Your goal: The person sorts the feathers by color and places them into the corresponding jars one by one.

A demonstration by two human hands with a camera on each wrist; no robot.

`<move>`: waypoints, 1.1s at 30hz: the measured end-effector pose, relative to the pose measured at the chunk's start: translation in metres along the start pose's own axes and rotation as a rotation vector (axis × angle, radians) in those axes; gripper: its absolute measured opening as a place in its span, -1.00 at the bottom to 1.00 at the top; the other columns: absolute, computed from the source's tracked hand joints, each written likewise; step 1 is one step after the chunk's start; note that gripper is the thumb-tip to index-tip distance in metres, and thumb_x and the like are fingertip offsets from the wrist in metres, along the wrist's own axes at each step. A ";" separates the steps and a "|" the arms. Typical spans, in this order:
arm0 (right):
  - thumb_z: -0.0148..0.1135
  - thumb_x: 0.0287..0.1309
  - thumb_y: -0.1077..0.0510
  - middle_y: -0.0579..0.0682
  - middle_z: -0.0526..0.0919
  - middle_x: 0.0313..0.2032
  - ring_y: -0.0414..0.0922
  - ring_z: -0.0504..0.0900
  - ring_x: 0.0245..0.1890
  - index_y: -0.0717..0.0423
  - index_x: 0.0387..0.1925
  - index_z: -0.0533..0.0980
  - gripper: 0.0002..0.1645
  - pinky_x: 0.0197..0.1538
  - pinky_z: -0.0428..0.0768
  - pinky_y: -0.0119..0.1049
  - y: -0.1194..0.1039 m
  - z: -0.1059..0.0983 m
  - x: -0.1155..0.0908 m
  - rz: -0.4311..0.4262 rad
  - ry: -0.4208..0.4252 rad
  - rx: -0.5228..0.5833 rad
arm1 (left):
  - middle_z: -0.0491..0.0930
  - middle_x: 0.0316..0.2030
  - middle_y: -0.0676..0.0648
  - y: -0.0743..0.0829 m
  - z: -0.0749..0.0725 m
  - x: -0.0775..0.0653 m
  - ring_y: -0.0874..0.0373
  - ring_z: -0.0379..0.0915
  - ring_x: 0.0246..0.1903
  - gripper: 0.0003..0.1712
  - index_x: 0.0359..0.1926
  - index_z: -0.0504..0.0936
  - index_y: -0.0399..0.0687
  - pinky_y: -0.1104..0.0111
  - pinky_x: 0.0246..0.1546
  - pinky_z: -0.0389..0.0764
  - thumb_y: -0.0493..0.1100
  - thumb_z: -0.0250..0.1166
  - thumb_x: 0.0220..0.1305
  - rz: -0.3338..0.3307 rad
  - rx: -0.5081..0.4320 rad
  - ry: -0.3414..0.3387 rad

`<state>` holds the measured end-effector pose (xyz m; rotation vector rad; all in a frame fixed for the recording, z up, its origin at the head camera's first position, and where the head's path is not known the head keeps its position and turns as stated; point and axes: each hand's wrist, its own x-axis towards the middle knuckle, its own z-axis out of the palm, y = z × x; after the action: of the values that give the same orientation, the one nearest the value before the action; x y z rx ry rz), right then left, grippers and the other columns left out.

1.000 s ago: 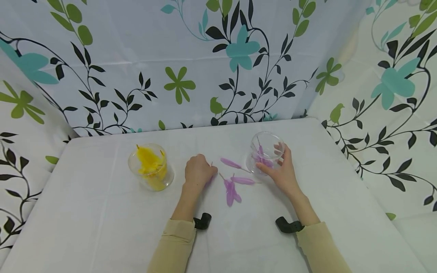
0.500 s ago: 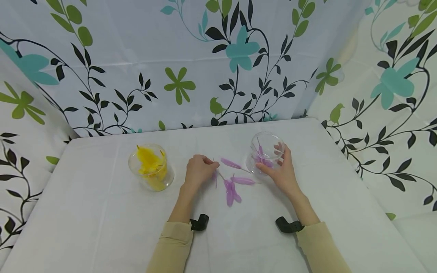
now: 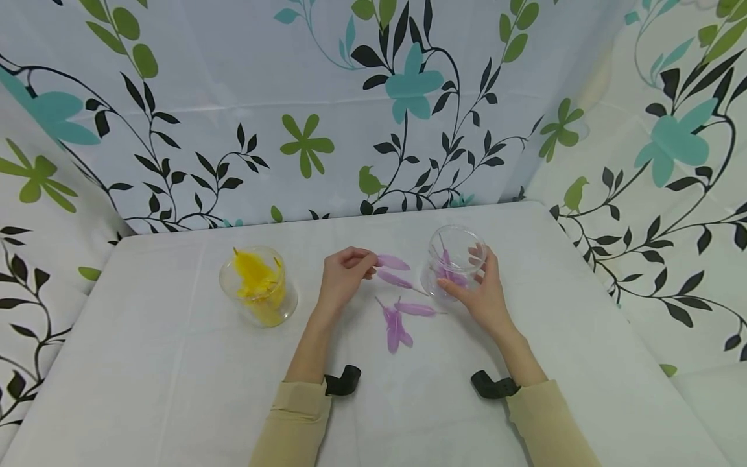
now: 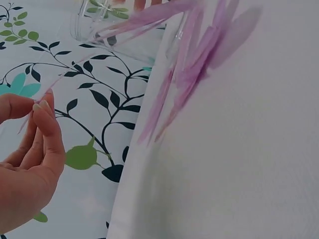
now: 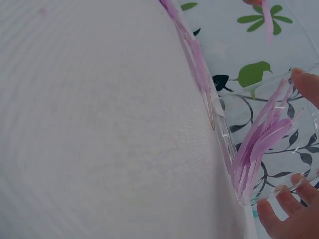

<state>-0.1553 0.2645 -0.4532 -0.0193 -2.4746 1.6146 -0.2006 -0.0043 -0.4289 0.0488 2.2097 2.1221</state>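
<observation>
My left hand (image 3: 345, 275) pinches a purple feather (image 3: 393, 262) between thumb and forefinger, its vane pointing right toward the clear cup. In the left wrist view the fingertips (image 4: 42, 105) close on the thin quill. My right hand (image 3: 483, 295) grips the side of the clear cup (image 3: 441, 285), which stands upright on the table. Inside it are several purple feathers (image 5: 264, 142), seen through the wall in the right wrist view. Between the hands lie several loose purple feathers (image 3: 394, 329), one of them (image 3: 397, 279) just below the held feather.
A second clear cup (image 3: 283, 305) stands to the left, filled with yellow feathers (image 3: 254, 275). The table (image 3: 192, 376) has a white cover. Behind it and along the sides hangs a leaf-patterned cloth (image 3: 233, 117). Each wrist wears a black camera mount (image 3: 343, 381).
The left hand has lifted a purple feather from the table, moved it slightly away from the body and turned it to point right. The right hand and its cup have stayed put.
</observation>
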 end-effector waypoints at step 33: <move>0.53 0.05 -0.01 0.07 0.19 0.45 0.06 0.16 0.44 -0.05 0.52 -0.07 0.21 0.46 0.25 0.13 0.015 0.002 0.005 -0.001 0.021 0.018 | 0.75 -0.23 -0.01 0.018 0.076 0.002 0.18 0.63 -0.21 -0.78 -0.12 0.77 -0.05 0.36 -0.08 0.66 -0.06 0.37 0.31 0.222 0.095 -0.086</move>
<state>-0.1615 0.2691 -0.4668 -0.0324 -2.4438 1.6279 -0.1976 0.0718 -0.4141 0.4011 2.3495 2.0705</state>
